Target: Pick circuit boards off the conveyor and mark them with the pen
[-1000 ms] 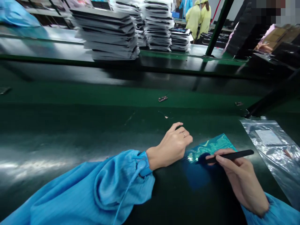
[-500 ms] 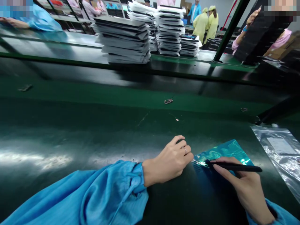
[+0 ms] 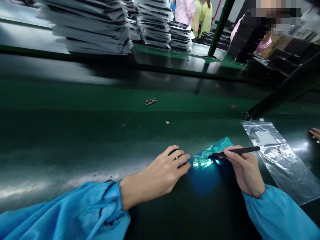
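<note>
A shiny blue-green sheet (image 3: 207, 163) with a rippled pattern lies flat on the dark green bench (image 3: 75, 140). My left hand (image 3: 162, 173), a ring on one finger, rests beside the sheet's left edge with curled fingers whose tips touch that edge. My right hand (image 3: 243, 168) pinches black tweezers (image 3: 237, 151) like a pen, their tips over the sheet's upper part. Both arms wear blue sleeves.
A clear plastic bag (image 3: 277, 156) with a white label lies to the right. Two small circuit parts, one (image 3: 151, 101) and another (image 3: 232, 106), sit on the green belt beyond. Stacks of grey-black trays (image 3: 100, 26) stand on the far shelf. Other people stand behind; someone's fingers (image 3: 315, 133) show at the right edge.
The view has shifted right and down. My right hand with the tweezers has moved up along the sheet, closer to my left hand, which stays at the sheet's edge.
</note>
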A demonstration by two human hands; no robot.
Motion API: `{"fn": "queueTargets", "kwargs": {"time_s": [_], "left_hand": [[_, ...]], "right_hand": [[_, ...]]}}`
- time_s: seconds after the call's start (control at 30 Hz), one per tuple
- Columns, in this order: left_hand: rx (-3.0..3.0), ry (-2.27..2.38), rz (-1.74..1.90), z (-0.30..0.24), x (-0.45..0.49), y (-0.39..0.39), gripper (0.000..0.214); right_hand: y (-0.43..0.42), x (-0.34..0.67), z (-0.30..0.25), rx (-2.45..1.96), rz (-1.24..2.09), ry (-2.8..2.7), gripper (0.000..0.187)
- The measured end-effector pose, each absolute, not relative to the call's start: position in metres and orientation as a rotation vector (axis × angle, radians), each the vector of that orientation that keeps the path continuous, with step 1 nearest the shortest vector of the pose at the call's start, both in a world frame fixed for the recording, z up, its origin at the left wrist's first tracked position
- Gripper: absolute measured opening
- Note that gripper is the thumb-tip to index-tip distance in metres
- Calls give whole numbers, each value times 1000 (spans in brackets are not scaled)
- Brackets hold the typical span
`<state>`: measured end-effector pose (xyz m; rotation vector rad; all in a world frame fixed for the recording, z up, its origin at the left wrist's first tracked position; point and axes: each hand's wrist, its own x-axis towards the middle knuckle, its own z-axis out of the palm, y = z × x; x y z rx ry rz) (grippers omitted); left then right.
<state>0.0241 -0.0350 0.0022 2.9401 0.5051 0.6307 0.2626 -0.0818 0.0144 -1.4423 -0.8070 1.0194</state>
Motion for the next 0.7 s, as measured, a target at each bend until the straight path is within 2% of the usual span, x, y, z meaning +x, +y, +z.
{"fn": "queueTargets", "kwargs": {"time_s": [0.53, 0.7], "left_hand": [[2989, 488, 639, 2, 25, -35, 23], [3007, 494, 616, 4, 26, -36, 26]], "right_hand": [[-87, 257, 17, -1464, 1007, -793, 17], [-94, 249, 24, -1436, 1148, -880, 16]]}}
